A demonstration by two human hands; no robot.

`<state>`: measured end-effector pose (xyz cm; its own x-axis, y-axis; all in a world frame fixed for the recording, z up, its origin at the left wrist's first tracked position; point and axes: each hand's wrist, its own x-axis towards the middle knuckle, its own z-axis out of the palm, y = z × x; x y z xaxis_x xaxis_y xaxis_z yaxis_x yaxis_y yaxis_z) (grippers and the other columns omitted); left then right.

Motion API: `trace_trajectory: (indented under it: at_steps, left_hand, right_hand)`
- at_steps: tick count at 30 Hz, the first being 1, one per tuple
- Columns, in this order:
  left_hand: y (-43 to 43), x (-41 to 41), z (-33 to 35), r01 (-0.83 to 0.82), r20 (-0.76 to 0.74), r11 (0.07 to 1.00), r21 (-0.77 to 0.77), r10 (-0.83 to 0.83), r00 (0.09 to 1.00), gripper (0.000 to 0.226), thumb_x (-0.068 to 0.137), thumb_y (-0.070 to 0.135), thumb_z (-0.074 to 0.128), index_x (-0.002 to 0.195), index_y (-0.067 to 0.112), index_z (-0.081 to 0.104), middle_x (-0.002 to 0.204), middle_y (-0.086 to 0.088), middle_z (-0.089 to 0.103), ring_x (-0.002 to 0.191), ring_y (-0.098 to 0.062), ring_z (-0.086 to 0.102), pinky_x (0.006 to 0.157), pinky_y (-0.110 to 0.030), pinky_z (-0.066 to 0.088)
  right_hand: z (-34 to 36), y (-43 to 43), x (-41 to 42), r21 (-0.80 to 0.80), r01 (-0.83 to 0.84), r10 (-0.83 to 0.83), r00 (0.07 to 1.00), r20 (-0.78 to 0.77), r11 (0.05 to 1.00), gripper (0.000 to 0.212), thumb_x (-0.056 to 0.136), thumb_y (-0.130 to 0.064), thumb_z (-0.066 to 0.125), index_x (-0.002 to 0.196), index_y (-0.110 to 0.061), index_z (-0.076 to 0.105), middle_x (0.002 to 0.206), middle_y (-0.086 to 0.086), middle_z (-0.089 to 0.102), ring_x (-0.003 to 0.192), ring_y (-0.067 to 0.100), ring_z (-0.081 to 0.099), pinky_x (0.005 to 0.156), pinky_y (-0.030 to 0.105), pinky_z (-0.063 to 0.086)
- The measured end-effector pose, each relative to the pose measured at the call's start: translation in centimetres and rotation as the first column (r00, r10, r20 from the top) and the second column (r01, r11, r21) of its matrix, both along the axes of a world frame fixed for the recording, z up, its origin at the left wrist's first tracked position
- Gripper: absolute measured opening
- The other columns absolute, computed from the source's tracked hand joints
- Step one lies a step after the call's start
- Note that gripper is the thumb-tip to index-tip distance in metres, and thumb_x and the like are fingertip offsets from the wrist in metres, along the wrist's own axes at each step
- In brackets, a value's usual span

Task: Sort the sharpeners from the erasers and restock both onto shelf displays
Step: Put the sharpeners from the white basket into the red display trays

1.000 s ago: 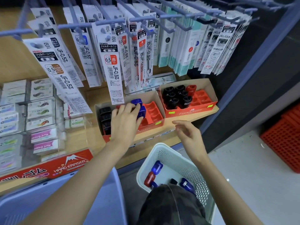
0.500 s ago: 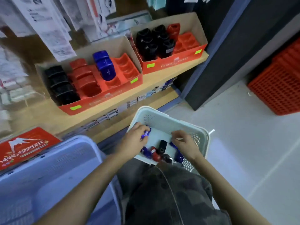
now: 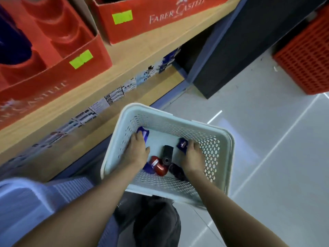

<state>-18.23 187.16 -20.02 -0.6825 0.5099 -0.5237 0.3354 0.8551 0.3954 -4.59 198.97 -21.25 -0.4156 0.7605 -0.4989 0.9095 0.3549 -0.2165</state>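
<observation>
Sharpeners sit loose in the white basket (image 3: pixel 229 139), which is below the shelf (image 3: pixel 124 56) edge. Both hands are down inside the basket, apart from each other. The left hand (image 3: pixel 137 152) has its fingers curled over the left blue sharpener (image 3: pixel 143 133) near the far-left wall. The right hand (image 3: pixel 193 155) has its fingers closed on the right blue sharpener (image 3: pixel 182 144). Between the hands lie the black sharpener (image 3: pixel 167 154), the red sharpener (image 3: pixel 157 164) and the dark purple sharpener (image 3: pixel 177 171). Another blue sharpener (image 3: pixel 148 168) is partly hidden under the left wrist. On the shelf are two red display boxes, the left box (image 3: pixel 83 68) and the right box (image 3: pixel 160 15); the left one shows empty moulded slots. A pale blue basket (image 3: pixel 23 207) is at lower left and a red crate (image 3: pixel 306 56) stands on the floor (image 3: pixel 267 157) at right.
</observation>
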Motion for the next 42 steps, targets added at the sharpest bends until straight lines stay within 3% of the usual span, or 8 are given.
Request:
trace_trajectory:
  at_steps: [9, 14, 18, 22, 25, 29, 34, 42]
  left_hand:
    - [1.8, 0.6, -1.7, -0.013, -0.105, 0.990, -0.139, -0.001, 0.994, 0.040, 0.094, 0.021, 0.055, 0.127, 0.002, 0.042, 0.126, -0.018, 0.048, 0.106, -0.032, 0.057, 0.083, -0.036, 0.046]
    - [3.1, 0.9, -1.8, -0.111, -0.063, 0.993, -0.049, 0.108, 0.992, 0.042, 0.092, 0.022, 0.059, 0.124, -0.001, 0.042, 0.121, -0.019, 0.054, 0.106, -0.032, 0.057, 0.079, -0.034, 0.044]
    - [3.3, 0.6, -1.3, -0.234, 0.142, 0.966, 0.110, 0.218, 0.966, 0.041, 0.085, 0.008, 0.066, 0.123, 0.006, 0.049, 0.120, -0.013, 0.057, 0.110, -0.030, 0.056, 0.089, -0.036, 0.043]
    - [2.6, 0.5, 1.6, -0.392, 0.363, 0.880, 0.268, 0.285, 0.887, 0.038, 0.080, 0.005, 0.070, 0.108, 0.016, 0.047, 0.107, -0.001, 0.059, 0.100, -0.020, 0.059, 0.087, -0.031, 0.043]
    - [1.4, 0.8, 5.2, -0.413, 0.438, 0.854, 0.316, 0.255, 0.862, 0.042, 0.081, 0.009, 0.071, 0.114, 0.014, 0.045, 0.111, 0.000, 0.060, 0.096, -0.015, 0.058, 0.084, -0.028, 0.039]
    - [1.1, 0.8, 10.6, -0.436, 0.485, 0.788, 0.434, 0.204, 0.850, 0.043, 0.081, 0.005, 0.070, 0.114, 0.013, 0.044, 0.117, -0.006, 0.061, 0.095, -0.015, 0.059, 0.080, -0.023, 0.042]
    - [0.8, 1.1, 18.2, -0.372, 0.389, 0.694, 0.616, 0.142, 0.910, 0.048, 0.081, 0.005, 0.071, 0.115, 0.028, 0.046, 0.105, 0.004, 0.063, 0.077, 0.004, 0.060, 0.069, -0.006, 0.044]
    - [4.6, -2.8, 30.0, -0.142, 0.072, 0.543, 0.827, 0.147, 0.987, 0.051, 0.075, 0.005, 0.076, 0.099, 0.042, 0.049, 0.095, 0.012, 0.064, 0.072, 0.003, 0.058, 0.067, -0.011, 0.042]
  right_hand:
    - [-1.4, -0.6, -0.8, -0.051, 0.023, -0.025, 0.999, -0.035, 0.998, 0.053, 0.086, -0.028, 0.064, 0.130, -0.012, 0.040, 0.130, 0.012, 0.041, 0.121, 0.030, 0.040, 0.100, 0.039, 0.031]
    - [-1.7, -0.5, -1.1, -0.121, 0.125, -0.135, 0.988, -0.072, 0.985, 0.044, 0.079, -0.030, 0.070, 0.113, -0.014, 0.048, 0.120, 0.008, 0.048, 0.114, 0.028, 0.044, 0.100, 0.038, 0.034]
    - [-0.7, -1.3, -1.4, -0.278, 0.288, -0.355, 0.907, -0.228, 0.916, 0.032, 0.073, -0.027, 0.070, 0.094, -0.022, 0.047, 0.096, 0.004, 0.061, 0.103, 0.027, 0.052, 0.091, 0.041, 0.045]
    - [2.5, -1.4, -1.6, -0.511, 0.342, -0.561, 0.739, -0.372, 0.789, 0.035, 0.076, -0.001, 0.069, 0.090, -0.018, 0.043, 0.087, 0.001, 0.060, 0.086, 0.020, 0.060, 0.076, 0.034, 0.052]
    - [5.9, -1.9, -1.6, -0.644, 0.258, -0.622, 0.650, -0.436, 0.721, 0.039, 0.078, 0.008, 0.067, 0.101, -0.009, 0.041, 0.093, 0.004, 0.059, 0.079, 0.012, 0.060, 0.066, 0.019, 0.050]
    - [10.7, -2.0, -1.8, -0.704, 0.087, -0.612, 0.575, -0.543, 0.705, 0.042, 0.085, 0.007, 0.060, 0.116, -0.011, 0.040, 0.099, 0.006, 0.060, 0.079, 0.010, 0.060, 0.070, 0.022, 0.051]
    - [18.2, -0.6, -2.3, -0.685, -0.065, -0.556, 0.531, -0.639, 0.726, 0.013, 0.097, -0.018, 0.051, 0.105, -0.008, 0.048, 0.090, 0.006, 0.057, 0.080, 0.015, 0.053, 0.077, 0.028, 0.046]
    - [30.4, 6.3, -7.0, -0.323, -0.267, -0.213, 0.370, -0.904, 0.908, 0.011, 0.086, -0.008, 0.067, 0.096, -0.012, 0.065, 0.091, 0.004, 0.066, 0.082, 0.009, 0.060, 0.075, 0.021, 0.049]
